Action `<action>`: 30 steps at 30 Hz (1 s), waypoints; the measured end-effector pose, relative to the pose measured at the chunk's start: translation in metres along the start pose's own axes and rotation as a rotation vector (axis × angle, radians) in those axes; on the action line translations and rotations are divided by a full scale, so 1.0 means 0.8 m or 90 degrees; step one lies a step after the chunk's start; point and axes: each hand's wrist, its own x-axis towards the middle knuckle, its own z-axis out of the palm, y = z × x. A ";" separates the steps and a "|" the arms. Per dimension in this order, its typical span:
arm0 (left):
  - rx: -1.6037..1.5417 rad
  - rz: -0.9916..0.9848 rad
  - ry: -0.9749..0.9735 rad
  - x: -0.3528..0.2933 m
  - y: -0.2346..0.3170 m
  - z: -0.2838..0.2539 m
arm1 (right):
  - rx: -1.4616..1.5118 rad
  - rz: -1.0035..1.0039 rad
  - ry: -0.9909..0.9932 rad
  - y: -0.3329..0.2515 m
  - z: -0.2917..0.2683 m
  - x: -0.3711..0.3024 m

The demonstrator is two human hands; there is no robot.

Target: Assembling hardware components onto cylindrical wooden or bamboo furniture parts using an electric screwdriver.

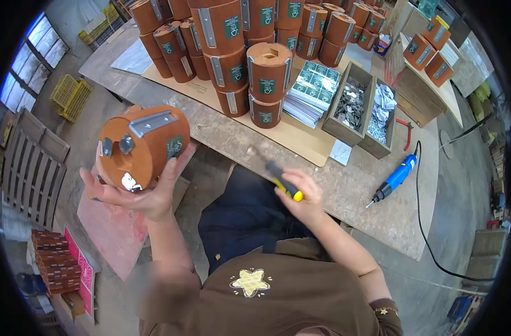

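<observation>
Person's working at a pretty beat-up bench, grey-brown top all scuffed and dusty; left hand is over at 9 o'clock, fingers spread and cupping a reddish-brown cylinder from below, thumb up by its green label; the cylinder's tilted, metal strip along its side, a couple of metal bits on the end face. Right hand is at 4 o'clock, fingers curled round the black-and-yellow handle of a hand tool; its tip is blurry, so can't tell if it touches the bench.

Up at 12 there's a crowd of stacked cylinders, the front ones on a brown board; label sheets piled at 1; two wooden boxes of metal bits at 2, red-handled pliers just beyond; a blue power screwdriver lies at 3, black cord trailing off toward 4.

Room looks like a workshop: bare grey floor; windows and yellow crates round 10; a slatted wooden rack at 9; a pinkish panel at 8, with a stack of reddish-brown pieces farther out.
</observation>
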 end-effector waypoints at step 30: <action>-0.210 0.108 -0.200 -0.002 0.066 0.072 | 0.070 0.019 0.180 -0.009 -0.122 -0.014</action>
